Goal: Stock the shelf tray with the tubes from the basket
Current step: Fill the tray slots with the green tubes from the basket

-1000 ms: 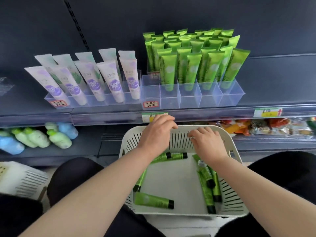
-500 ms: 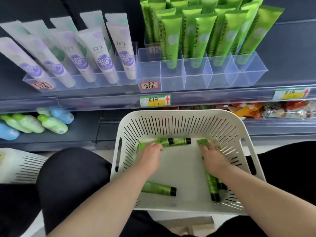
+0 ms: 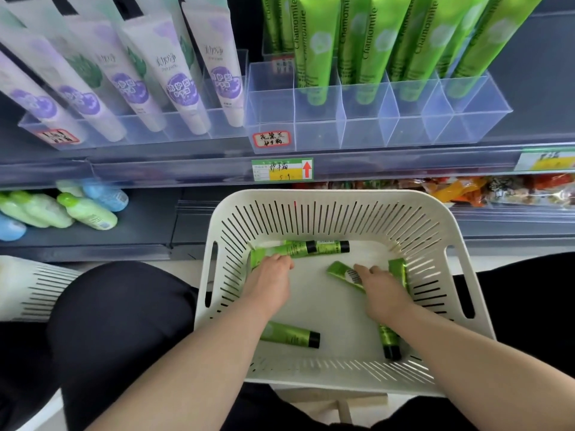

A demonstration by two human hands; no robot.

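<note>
Inside one basket (image 3: pixel 326 195): five-odd tubes (image 3: pixel 289 334) (green)

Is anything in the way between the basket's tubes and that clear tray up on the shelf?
Nothing visible is. The left hand and right hand hold tubes in the basket; the clear tray sits directly above, front compartments looking empty, open air between.

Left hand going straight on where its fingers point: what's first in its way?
The green tube lying along the basket far wall; the left hand fingertips look almost on it already, though depth is unclear.
</note>
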